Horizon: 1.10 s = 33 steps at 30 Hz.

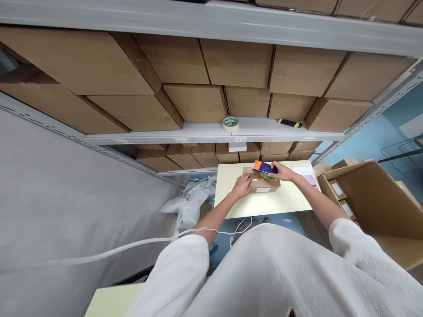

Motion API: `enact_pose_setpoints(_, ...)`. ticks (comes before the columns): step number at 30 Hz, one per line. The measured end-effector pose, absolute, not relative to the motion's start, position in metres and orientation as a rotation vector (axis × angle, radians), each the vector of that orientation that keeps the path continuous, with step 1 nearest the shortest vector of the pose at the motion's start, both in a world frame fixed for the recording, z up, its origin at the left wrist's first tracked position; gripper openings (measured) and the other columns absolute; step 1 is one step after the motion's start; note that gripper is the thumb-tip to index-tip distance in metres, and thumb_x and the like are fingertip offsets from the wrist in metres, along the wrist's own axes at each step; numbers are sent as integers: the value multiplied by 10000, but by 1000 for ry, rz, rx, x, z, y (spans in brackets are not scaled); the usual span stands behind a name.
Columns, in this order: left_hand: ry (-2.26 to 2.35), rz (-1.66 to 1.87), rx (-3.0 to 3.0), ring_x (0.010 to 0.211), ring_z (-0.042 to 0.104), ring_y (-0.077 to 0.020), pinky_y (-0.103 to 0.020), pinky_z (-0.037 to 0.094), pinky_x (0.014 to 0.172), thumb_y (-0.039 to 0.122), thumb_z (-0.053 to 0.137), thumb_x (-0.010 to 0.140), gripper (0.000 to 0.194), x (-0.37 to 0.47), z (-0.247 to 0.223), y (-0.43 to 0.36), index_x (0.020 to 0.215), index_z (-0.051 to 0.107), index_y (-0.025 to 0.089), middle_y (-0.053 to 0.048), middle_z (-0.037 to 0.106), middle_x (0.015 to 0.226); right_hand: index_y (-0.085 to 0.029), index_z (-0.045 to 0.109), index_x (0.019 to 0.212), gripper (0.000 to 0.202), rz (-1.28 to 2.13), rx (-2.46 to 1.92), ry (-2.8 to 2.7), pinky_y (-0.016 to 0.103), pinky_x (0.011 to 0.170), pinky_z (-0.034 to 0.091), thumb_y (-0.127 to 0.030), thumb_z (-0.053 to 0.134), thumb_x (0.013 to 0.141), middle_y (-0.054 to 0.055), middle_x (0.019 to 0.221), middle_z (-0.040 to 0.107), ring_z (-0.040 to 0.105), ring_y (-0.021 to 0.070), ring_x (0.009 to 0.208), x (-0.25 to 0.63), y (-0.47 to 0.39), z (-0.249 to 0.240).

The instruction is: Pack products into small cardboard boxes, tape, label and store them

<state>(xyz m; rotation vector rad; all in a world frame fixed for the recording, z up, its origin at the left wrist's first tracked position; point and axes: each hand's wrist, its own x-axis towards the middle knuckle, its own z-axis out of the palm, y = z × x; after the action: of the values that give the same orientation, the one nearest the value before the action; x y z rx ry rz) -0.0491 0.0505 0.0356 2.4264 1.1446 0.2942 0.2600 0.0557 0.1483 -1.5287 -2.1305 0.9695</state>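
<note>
A small cardboard box [272, 185] with a white label on its near side rests on the pale yellow table [238, 210]. My left hand [243, 185] lies on the left end of the box, fingers spread over its top. My right hand [283, 171] is wrapped round a blue and orange tape dispenser [266, 168], held over the top of the box. A roll of tape shows under the dispenser, and shiny clear tape lies across the box top.
Brown cartons [194, 103] fill the grey shelf [251, 127] ahead. On that shelf are a tape roll [230, 124] and a yellow-black cutter [290, 123]. A large open carton [380, 198] stands right; crumpled plastic [190, 207] lies left. A white cable [132, 244] crosses my left arm.
</note>
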Motion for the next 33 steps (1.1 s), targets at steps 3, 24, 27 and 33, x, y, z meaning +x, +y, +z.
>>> enact_pose_setpoints(3, 1149, 281, 2432, 1526, 460, -378, -544, 413, 1258, 298, 661, 956, 634, -49, 34, 51, 1573, 589, 170, -182, 526, 1639, -272, 440, 968, 447, 815, -1646, -2220, 296, 676, 357, -483, 774, 758, 1, 905, 630, 514, 195, 761, 256, 53, 152)
enact_pose_setpoints(24, 1334, 805, 1394, 1092, 773, -228, -380, 601, 1019, 251, 622, 1006, 288, -32, 83, 77, 1277, 699, 193, -109, 805, 1200, -287, 361, 949, 462, 932, -1666, -2203, 286, 652, 318, -342, 708, 649, -51, 836, 573, 426, 170, 713, 275, 66, 150)
enact_pose_setpoints(27, 1264, 815, 1207, 980, 795, -212, -348, 619, 924, 247, 665, 981, 274, -18, 94, 85, 1249, 664, 192, -83, 818, 1062, -286, 360, 947, 464, 929, -1654, -2199, 287, 664, 332, -350, 705, 643, -48, 857, 577, 432, 170, 727, 274, 65, 148)
enact_pose_setpoints(33, 1266, 768, 1082, 861, 786, -209, -328, 622, 790, 283, 839, 873, 369, -3, 103, 89, 1169, 639, 191, -74, 806, 950, -287, 357, 944, 448, 941, -1622, -2186, 284, 687, 363, -348, 685, 646, -48, 857, 575, 455, 174, 743, 273, 65, 146)
